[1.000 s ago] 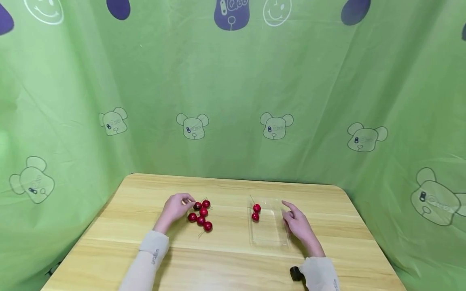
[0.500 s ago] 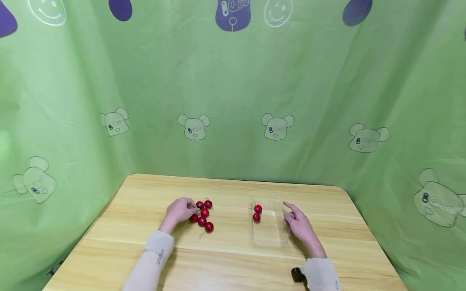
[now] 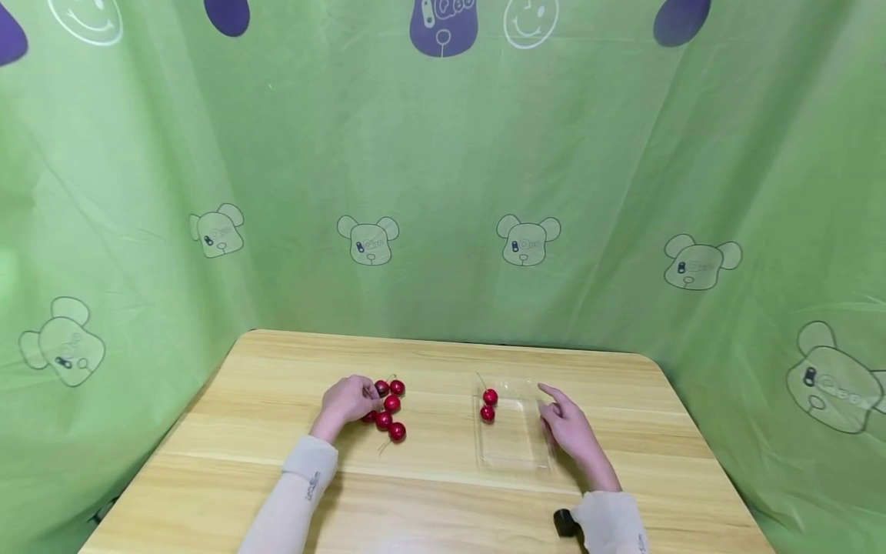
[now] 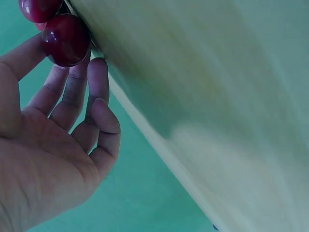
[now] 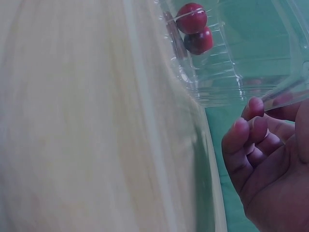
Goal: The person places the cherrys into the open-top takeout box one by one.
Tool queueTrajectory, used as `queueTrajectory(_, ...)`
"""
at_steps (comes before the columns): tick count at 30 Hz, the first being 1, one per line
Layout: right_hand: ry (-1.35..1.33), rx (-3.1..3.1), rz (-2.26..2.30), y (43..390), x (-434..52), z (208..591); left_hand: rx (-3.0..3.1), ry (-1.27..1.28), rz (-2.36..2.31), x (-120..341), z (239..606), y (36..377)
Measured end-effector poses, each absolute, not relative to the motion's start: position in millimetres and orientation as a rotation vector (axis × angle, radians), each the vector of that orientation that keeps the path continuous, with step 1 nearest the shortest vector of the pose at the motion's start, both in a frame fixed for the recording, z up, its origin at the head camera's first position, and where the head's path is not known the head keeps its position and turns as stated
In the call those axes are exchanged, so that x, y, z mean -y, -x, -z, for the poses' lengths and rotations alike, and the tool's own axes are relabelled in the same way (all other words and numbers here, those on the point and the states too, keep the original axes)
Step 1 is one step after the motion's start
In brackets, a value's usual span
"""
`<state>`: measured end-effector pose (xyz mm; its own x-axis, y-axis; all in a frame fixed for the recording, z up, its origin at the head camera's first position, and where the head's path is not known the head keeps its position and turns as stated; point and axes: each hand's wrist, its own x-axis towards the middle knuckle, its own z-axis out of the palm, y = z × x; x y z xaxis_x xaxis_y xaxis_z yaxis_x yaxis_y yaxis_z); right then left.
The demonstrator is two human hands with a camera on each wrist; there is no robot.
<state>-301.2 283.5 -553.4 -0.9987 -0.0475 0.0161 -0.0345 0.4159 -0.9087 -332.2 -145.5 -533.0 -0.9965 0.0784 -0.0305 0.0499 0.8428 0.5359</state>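
Left hand (image 3: 351, 398) pinches a cherry (image 4: 66, 39) with curled fingers.

Kind of place: a small staged recording corner, not a lived-in room.
Backdrop: green cloth (image 3: 443, 177) is hung on three sides; folds and creases are seen, and pale bear heads, smiley faces and purple shapes are printed on it.
Furniture: only a light wooden table (image 3: 429, 508) with rounded corners is set against the cloth.
Walls and floor: hidden by the cloth, so the building itself cannot be told.
Lighting: even, with soft shadows only.
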Motion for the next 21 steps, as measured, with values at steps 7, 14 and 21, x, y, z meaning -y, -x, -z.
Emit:
queueTrajectory(7, 0.060, -2.642, 1.682, 301.1, -282.4, 553.7, -2.980, -0.101, -0.810, 143.9, 533.2, 333.3)
queueTrajectory(14, 0.048, -2.645, 1.675, 301.3, -281.4, 553.8, -2.989, -0.112, -0.796, 144.0, 533.0, 333.0)
queueTrajectory(21, 0.037, -2.657, 1.661, 301.2, -281.1, 553.4, -2.988, -0.078, -0.825, 145.3, 533.4, 333.7)
